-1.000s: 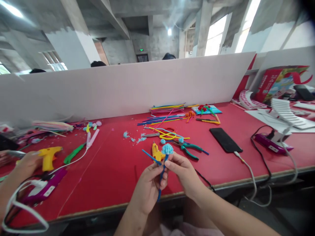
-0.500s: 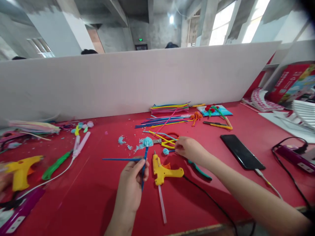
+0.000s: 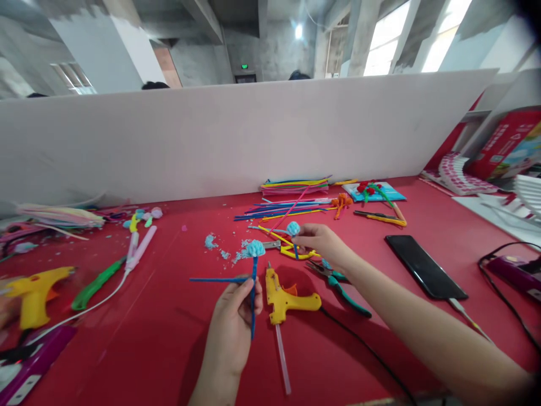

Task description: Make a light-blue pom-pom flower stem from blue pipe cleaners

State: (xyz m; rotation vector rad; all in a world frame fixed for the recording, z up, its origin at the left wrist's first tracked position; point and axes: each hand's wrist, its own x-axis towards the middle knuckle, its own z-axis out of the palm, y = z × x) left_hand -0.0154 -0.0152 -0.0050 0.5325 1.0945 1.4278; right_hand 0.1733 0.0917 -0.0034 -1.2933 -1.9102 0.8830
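My left hand is closed on blue pipe cleaner stems: one upright, topped by a fluffy light-blue pompom, and another blue stem pointing left. Between the fingertips of my right hand is a second, smaller pompom flower on a short blue stem, raised off the table. A yellow glue gun with a clear glue stick lies just below the hands. Pliers with teal handles rest under my right forearm. Scissors lie behind, partly covered by yellow pipe cleaners.
Light-blue fluff is scattered on the red table. Bundles of pipe cleaners lie at the white partition. A phone on a cable is at right. At left, another person's hand holds a yellow glue gun.
My right hand has picked up the small pompom flower from the table and raised it upright. The pliers are more uncovered. My left hand keeps its hold, its upright stem now straighter.
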